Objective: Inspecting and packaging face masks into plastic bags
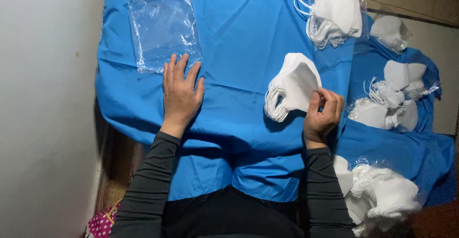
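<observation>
My left hand [180, 92] lies flat on the blue cloth [239, 42], fingers spread, its fingertips touching the lower edge of a clear plastic bag [162, 25]. It holds nothing. My right hand [324, 113] pinches the lower right edge of a stack of white face masks [294, 85] resting on the cloth, ear loops hanging at the stack's left side.
Another pile of white masks [334, 11] sits at the top right. Bagged masks lie on the right side [392, 97] and at the lower right [380, 195]. A pale wall [48, 109] runs along the left.
</observation>
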